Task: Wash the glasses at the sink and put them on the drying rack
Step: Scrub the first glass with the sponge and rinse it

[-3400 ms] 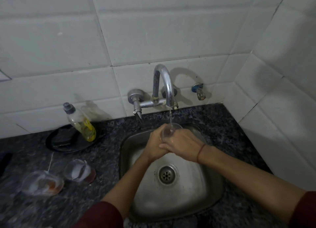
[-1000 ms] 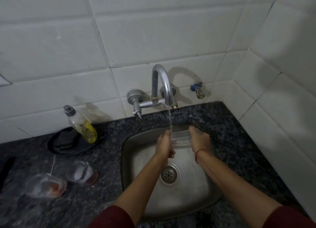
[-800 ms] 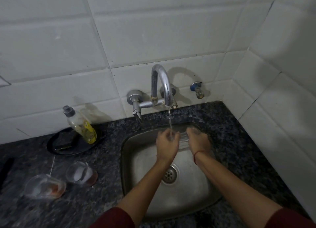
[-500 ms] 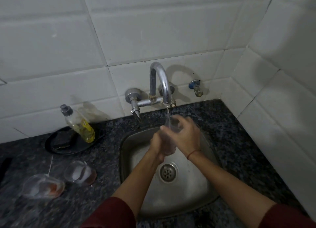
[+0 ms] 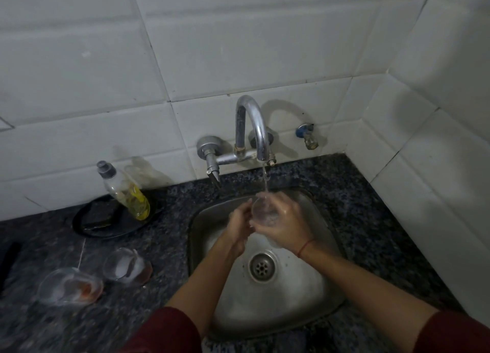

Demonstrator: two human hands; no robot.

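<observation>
You've got the glass (image 5: 263, 211) mouth-up under the tap (image 5: 254, 130) over the far side of the sink (image 5: 318, 286), a little water pooled in it, your right hand (image 5: 285, 226) fingers wrapped round it and your left hand (image 5: 238, 226) fingers gripping its left side. A second ago it lay sideways between your hands. On the table (image 5: 169, 236) to the left, a smeared glass (image 5: 127, 266) and a second smeared glass (image 5: 70, 286) both hold reddish dregs.

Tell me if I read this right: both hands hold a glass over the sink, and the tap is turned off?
Not quite: the tap is on. The head view shows a stream of water running from the tap into the glass, which the left hand and right hand hold over the sink.
</observation>
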